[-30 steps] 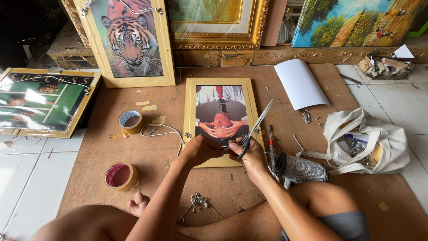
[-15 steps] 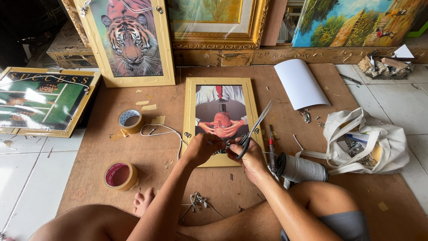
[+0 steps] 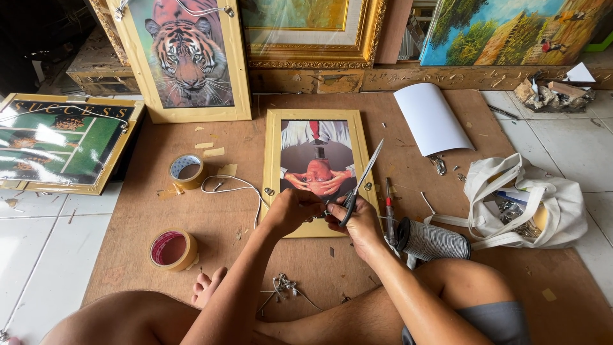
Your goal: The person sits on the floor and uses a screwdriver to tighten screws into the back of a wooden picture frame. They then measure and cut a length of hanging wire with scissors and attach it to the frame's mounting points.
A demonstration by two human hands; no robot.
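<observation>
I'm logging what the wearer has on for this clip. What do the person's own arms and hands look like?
Both arms are bare to above the elbow, with no sleeves showing. The left hand and right hand wear no gloves; I see no rings, watch or wristband. Grey shorts show at the thigh.

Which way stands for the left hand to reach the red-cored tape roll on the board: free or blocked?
Probably free: the left hand is at the small frame, and only bare board lies between it and the tape roll.
</observation>
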